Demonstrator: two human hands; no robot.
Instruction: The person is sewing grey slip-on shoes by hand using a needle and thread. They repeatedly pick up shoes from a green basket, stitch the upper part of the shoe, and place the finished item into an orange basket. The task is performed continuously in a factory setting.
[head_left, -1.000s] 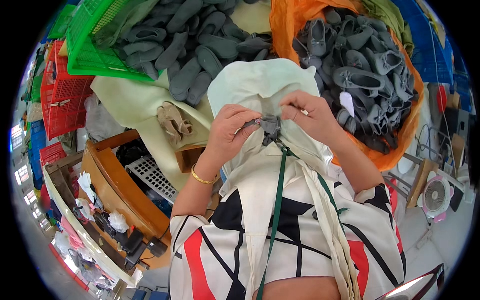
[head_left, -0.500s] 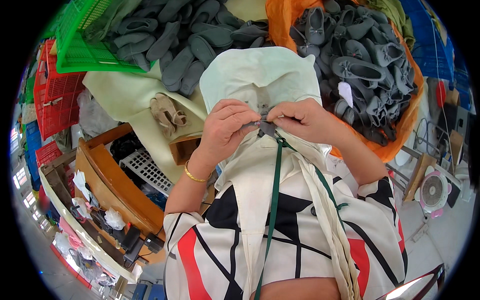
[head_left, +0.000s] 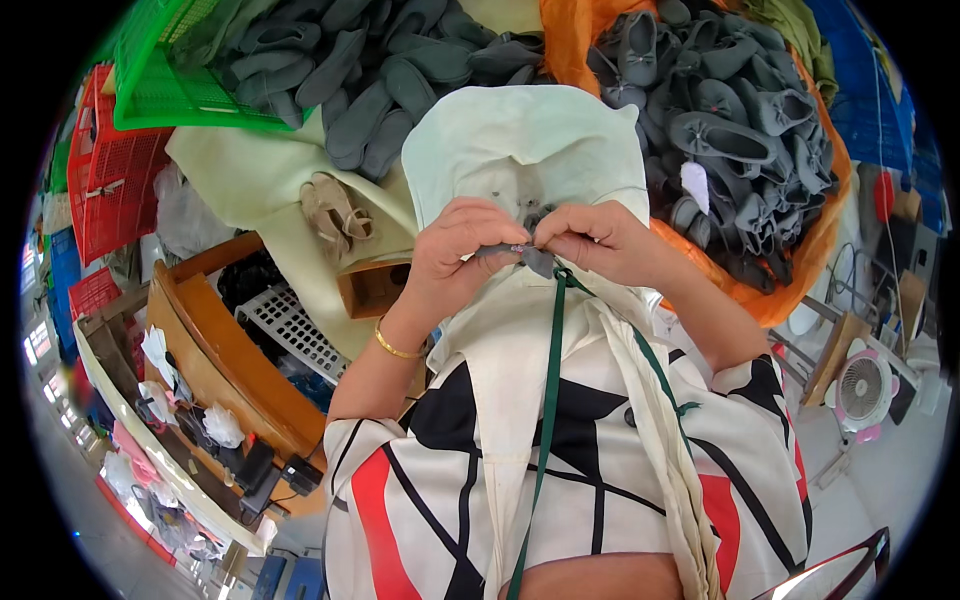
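Observation:
A small dark grey fabric piece, bow-like in shape [head_left: 540, 263], is held between my two hands above my lap. My left hand [head_left: 455, 255], with a gold bangle at the wrist, pinches its left end between thumb and fingers; a tiny pinkish spot shows there. Close beside it, my right hand [head_left: 610, 240] has thumb and forefinger pressed together at the piece's upper right. Whether a needle or thread is in those fingers is too small to tell. Beneath lies a pale apron cloth [head_left: 520, 125] with small dark specks, spread over my lap.
Grey shoes [head_left: 405, 90] lie piled ahead beside a green crate [head_left: 190, 110]. An orange sack [head_left: 835, 220] at right holds many bow-trimmed grey shoes [head_left: 720, 135]. Beige shoes [head_left: 335, 215] sit left, near a wooden drawer table [head_left: 235, 370]. A small fan [head_left: 862, 390] stands far right.
Both hands stay close together over my lap. The grey piece has shifted slightly, and more of it shows along my left thumb. The view has moved a little.

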